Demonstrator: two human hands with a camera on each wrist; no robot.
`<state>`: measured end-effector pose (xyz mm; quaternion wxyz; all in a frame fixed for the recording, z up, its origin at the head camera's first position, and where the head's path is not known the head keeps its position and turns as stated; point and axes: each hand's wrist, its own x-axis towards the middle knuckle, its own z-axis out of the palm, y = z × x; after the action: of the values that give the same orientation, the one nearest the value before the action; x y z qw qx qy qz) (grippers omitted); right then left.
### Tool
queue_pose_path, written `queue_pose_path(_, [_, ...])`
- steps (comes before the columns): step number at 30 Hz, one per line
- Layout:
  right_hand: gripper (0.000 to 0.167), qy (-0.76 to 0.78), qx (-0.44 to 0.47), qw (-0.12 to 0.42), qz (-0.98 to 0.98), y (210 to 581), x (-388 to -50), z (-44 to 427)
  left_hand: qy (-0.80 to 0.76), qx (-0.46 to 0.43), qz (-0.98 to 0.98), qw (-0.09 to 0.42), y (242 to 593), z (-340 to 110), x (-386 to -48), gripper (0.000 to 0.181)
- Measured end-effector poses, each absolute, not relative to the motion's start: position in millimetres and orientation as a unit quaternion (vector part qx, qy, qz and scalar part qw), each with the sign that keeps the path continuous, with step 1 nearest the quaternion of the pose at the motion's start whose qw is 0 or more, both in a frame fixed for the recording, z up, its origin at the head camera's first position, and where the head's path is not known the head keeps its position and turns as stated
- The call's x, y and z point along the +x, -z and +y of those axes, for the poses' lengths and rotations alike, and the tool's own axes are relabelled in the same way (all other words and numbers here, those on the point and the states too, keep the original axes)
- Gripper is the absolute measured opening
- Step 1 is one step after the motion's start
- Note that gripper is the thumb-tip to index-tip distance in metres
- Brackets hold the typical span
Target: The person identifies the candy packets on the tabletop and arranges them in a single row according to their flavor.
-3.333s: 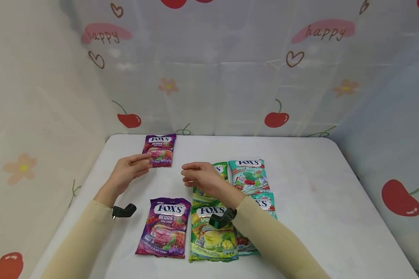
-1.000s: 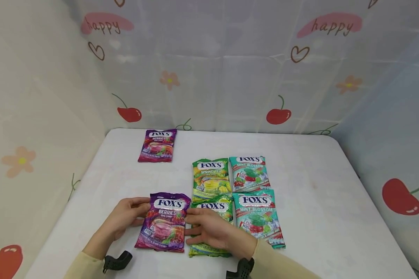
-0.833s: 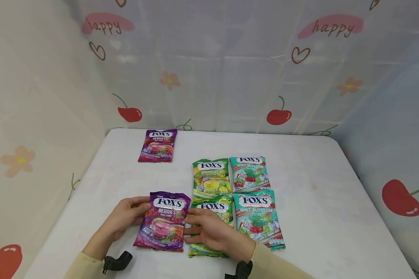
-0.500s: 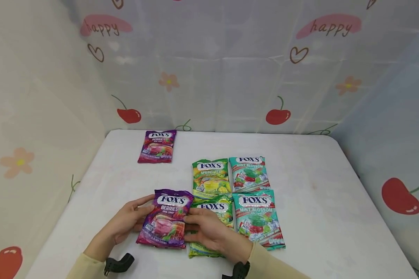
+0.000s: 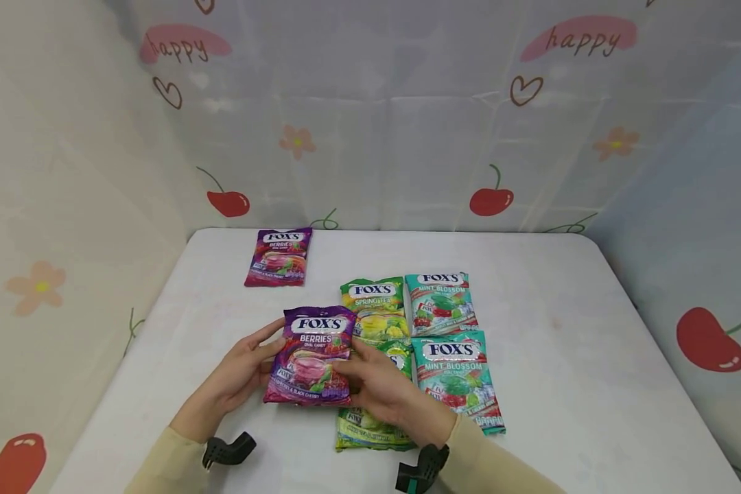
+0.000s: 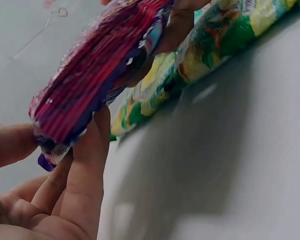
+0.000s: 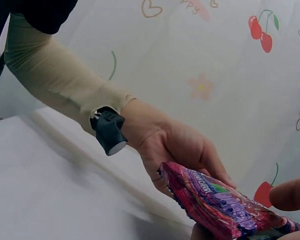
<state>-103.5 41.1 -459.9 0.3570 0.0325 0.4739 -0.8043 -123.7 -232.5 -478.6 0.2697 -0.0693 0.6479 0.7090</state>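
A purple Berries candy bag (image 5: 311, 357) is held above the table between both hands in the head view. The left hand (image 5: 237, 374) pinches its left edge, thumb in front and fingers behind. The right hand (image 5: 389, 387) grips its right edge with the thumb on the front. In the left wrist view the purple bag (image 6: 95, 75) is off the table, with a shadow below it. The right wrist view shows the left hand (image 7: 177, 147) at the far side of the bag (image 7: 215, 205). Partly covered by the right hand is the lower green Spring Tea bag (image 5: 370, 432).
Another purple bag (image 5: 279, 258) lies at the back left of the white table (image 5: 562, 329). An upper green bag (image 5: 379, 312) and two teal Mint Blossom bags, upper (image 5: 442, 302) and lower (image 5: 457, 377), lie right of centre. Printed curtains stand behind and at the sides.
Both hands have closed on the near purple bag and raised it off the table, shifting it up and to the right in the head view. The other bags have stayed in place.
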Motion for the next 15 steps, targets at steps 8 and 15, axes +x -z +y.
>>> queue_pose_path(8, [0.077, 0.806, 0.022, 0.323, 0.495, 455.8, -121.6, 49.8, -0.707, -0.075, 0.659, 0.247, 467.6, -213.2, -149.2, 0.067])
queue_pose_path(15, [0.069, 0.789, 0.037, 0.289, 0.541, 458.7, -141.1, 51.0, -0.712, -0.075, 0.648, 0.259, 460.8, -206.4, -172.4, 0.065])
